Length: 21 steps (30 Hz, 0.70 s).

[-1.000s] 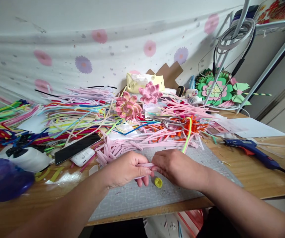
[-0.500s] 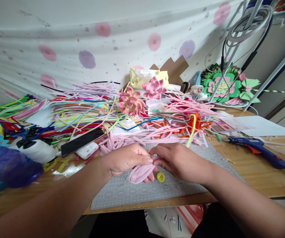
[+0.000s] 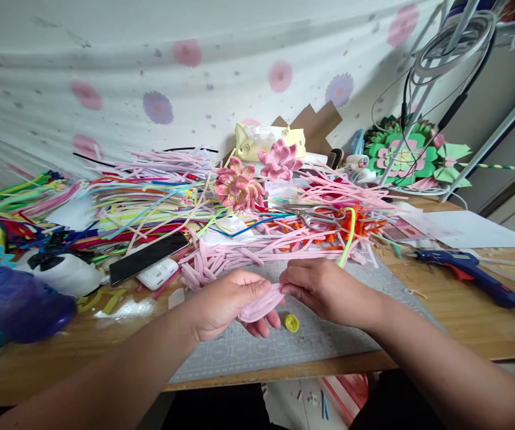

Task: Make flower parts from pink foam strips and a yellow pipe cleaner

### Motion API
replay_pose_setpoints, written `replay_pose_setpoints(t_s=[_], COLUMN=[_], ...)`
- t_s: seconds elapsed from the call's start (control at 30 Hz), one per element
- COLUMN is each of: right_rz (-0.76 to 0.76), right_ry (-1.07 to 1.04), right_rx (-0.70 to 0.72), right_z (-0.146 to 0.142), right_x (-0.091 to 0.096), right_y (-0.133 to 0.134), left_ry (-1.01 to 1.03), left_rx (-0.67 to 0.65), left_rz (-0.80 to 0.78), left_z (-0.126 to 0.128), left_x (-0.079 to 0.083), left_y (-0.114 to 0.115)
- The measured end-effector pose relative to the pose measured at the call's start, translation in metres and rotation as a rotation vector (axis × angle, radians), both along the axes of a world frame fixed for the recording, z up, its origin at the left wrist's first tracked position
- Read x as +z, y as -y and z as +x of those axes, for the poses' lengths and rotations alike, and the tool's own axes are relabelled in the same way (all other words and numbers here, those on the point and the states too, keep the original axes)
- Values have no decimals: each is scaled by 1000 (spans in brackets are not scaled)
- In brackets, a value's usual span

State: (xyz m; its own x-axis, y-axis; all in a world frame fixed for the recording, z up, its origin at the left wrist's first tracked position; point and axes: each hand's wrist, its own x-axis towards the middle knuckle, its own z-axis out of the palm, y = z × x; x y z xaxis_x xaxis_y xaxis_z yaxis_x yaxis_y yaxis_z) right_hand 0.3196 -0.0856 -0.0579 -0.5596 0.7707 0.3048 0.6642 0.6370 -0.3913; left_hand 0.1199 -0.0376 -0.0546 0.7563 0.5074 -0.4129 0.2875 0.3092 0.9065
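Observation:
A pale pink petal made of pipe cleaners point(image 3: 261, 304) is held between my hands above the grey cutting mat point(image 3: 239, 355). My left hand point(image 3: 235, 301) grips the petal's body, thumb on top and fingers underneath. My right hand point(image 3: 318, 286) pinches its narrow right end between thumb and fingers. Just below the hands, a small yellow coil point(image 3: 291, 323) lies on the mat. Behind them spreads a pile of loose pink pipe cleaners point(image 3: 204, 261).
Two finished pink flowers point(image 3: 238, 186) stand at the back beside scissors point(image 3: 319, 218). A blue glue gun point(image 3: 470, 272) lies to the right. On the left are a black phone point(image 3: 147, 257), a white case point(image 3: 158, 273) and a purple plastic object point(image 3: 13, 301).
My hands have drawn slightly apart, and the petal has tilted so it shows narrower. The right fingers now pinch its tip. The yellow coil rests where it was.

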Motion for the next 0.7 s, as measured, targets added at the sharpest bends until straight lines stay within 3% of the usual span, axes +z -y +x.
replay_pose_setpoints(t_s=[0.17, 0.4, 0.6, 0.7], right_rz=[-36, -1, 26, 93], right_ry=[28, 159, 175, 210], right_rx=[8, 9, 16, 26], right_z=[-3, -4, -3, -4], right_x=[0, 0, 0, -1], right_y=[1, 2, 4, 6], left_ry=[-19, 20, -5, -10], left_rx=[8, -19, 3, 2], left_rz=[75, -15, 176, 199], left_z=[8, 9, 8, 6], left_x=[-5, -11, -11, -11], left_y=[2, 3, 7, 8])
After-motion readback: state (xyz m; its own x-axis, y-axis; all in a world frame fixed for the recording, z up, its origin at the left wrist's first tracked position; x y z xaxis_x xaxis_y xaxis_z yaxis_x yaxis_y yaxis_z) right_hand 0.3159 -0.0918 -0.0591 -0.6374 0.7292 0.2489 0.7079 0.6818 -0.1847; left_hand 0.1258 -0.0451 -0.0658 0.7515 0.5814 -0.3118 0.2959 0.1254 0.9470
